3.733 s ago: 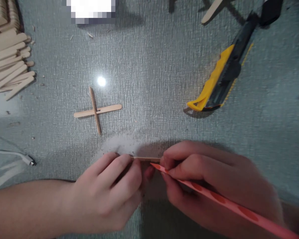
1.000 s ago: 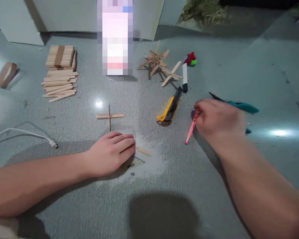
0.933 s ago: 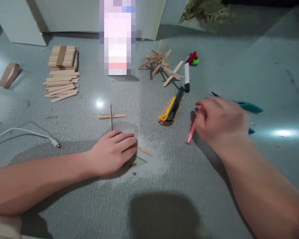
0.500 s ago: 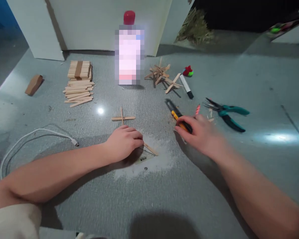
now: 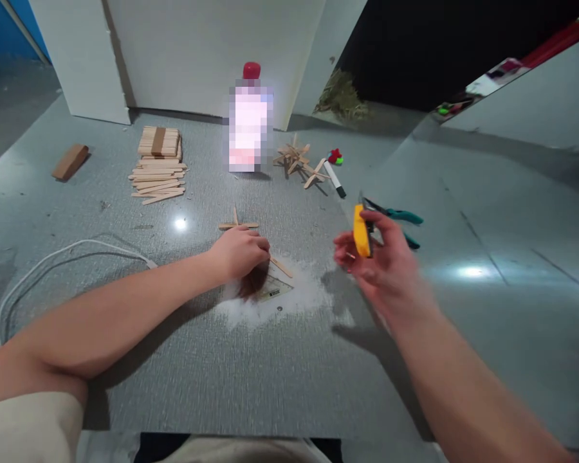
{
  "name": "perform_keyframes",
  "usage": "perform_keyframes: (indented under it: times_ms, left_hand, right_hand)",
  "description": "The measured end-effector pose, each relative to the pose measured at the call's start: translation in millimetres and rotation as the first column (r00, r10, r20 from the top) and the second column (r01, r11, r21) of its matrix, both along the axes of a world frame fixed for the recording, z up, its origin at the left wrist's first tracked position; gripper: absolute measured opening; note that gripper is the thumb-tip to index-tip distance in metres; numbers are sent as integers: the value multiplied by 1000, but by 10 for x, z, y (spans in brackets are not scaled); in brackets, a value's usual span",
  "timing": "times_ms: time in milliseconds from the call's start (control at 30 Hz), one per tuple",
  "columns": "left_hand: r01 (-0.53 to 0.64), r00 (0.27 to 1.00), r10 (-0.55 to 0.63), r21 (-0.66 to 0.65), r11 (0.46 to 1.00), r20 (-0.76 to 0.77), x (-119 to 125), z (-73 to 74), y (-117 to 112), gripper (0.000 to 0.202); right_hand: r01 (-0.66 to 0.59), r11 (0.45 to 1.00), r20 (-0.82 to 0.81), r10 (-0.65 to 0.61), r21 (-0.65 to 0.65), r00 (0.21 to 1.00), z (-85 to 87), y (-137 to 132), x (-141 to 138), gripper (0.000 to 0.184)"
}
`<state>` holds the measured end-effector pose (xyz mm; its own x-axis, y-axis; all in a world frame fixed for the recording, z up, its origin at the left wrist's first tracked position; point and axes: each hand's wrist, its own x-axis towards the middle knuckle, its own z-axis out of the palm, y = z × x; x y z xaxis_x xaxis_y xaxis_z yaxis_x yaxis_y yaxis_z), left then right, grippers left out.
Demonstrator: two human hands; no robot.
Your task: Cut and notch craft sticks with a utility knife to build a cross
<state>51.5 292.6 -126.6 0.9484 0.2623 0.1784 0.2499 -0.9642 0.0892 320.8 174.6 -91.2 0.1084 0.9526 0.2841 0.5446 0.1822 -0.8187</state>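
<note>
My left hand is closed over one end of a wooden craft stick, pressing it down on the table. Beneath that stick lies a clear set square, partly hidden by the hand. Just beyond my left hand is a cross of two craft sticks. My right hand holds a yellow-and-black utility knife raised above the table, its tip pointing up. Behind the knife lie teal-handled pliers, partly covered by the hand.
A banded bundle of craft sticks and loose sticks lie back left, near a brown block. A red-capped bottle stands at the back. Joined sticks and a marker are right of it. A white cable curves left.
My right hand has picked the utility knife up off the table and turned it upright. My left hand stays on the craft stick. The view has shifted somewhat.
</note>
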Motion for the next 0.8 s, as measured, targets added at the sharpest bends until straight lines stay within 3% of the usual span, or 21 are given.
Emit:
perform_keyframes:
  times_ms: [100, 233, 333, 500, 667, 800]
  left_hand:
    - [-1, 1000, 2, 46, 999, -8, -3, 10, 23, 22]
    - [-16, 1000, 16, 97, 995, -3, -30, 56, 18, 18]
    - [-21, 1000, 19, 107, 994, 19, -57, 83, 6, 13]
    - [-59, 996, 52, 97, 994, 75, -49, 96, -47, 19]
    - [-80, 988, 70, 68, 994, 137, -23, 100, -100, 28]
    - [-87, 981, 79, 35, 996, 176, -20, 106, -119, 33]
  right_hand:
    - [-29, 999, -58, 31, 31, 998, -91, 75, -155, 75]
    - [24, 994, -28, -21, 105, 999, -178, 251, -238, 38]
    - [19, 989, -9, -18, 148, 1000, -216, 359, -231, 23]
    - [31, 989, -82, -19, 147, 996, -360, 391, -172, 43]
    - [85, 988, -94, -73, 130, 993, -415, 347, -107, 23]
    - [119, 986, -94, -108, 120, 990, -407, 310, -90, 23]
